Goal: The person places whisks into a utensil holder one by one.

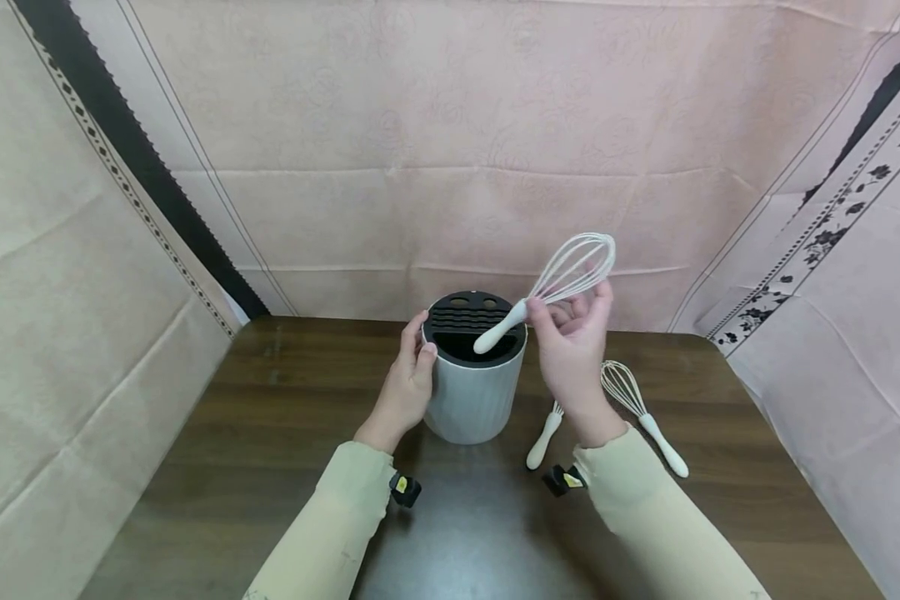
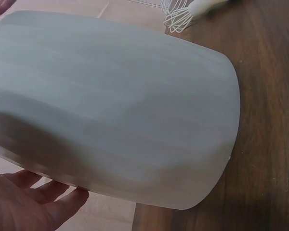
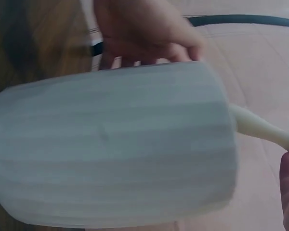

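A light grey utensil holder (image 1: 471, 408) with fine vertical ribs and a black slotted lid (image 1: 468, 312) stands on the wooden table. My left hand (image 1: 407, 382) grips its left side near the rim, thumb toward me. A white whisk (image 1: 501, 327) is pinched by my right hand (image 1: 577, 358) where the handle meets the wires. Its handle slants down to the left and overlaps the lid's large opening in the head view, wires up and right. In the right wrist view the whisk handle (image 3: 260, 126) shows past the holder's rim.
Two more white whisks lie on the table (image 1: 285, 483) right of the holder. One whisk (image 1: 663, 443) is by my right forearm; the other whisk (image 1: 544, 438) is partly hidden behind my right hand. Pale cloth (image 1: 457, 108) hangs behind the table and at both sides.
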`<act>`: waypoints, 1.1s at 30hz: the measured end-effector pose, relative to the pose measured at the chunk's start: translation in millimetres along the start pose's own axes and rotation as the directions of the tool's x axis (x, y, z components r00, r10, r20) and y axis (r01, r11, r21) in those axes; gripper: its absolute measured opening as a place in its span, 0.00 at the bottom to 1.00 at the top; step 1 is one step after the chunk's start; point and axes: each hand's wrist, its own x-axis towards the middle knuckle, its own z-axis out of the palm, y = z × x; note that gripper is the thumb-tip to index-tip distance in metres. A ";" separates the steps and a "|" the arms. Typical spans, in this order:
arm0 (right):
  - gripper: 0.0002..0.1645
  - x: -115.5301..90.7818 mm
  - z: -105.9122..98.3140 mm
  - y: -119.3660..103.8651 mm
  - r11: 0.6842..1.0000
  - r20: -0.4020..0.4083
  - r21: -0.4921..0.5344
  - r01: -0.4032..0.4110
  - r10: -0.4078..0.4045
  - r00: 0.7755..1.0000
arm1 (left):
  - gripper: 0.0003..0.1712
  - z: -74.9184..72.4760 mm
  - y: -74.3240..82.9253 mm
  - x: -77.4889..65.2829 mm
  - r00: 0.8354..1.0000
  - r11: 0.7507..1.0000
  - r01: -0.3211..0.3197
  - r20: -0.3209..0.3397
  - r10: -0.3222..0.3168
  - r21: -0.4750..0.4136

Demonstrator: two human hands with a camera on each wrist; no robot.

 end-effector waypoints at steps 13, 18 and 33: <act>0.49 -4.7 12.8 22.7 0.923 0.310 -0.385 -0.020 0.149 0.939 | 0.29 0.2 3.5 -1.9 1.000 1.000 0.008 -0.004 -0.008 0.013; 0.49 -5.4 18.3 25.7 0.840 0.397 -0.537 0.081 0.167 0.902 | 0.29 0.5 3.4 -2.0 1.000 1.000 0.013 -0.009 -0.013 0.023; 0.48 -7.1 30.7 24.1 0.635 0.512 -0.725 0.268 0.235 0.826 | 0.28 2.2 -0.2 -1.7 1.000 0.999 -0.006 -0.022 0.007 0.035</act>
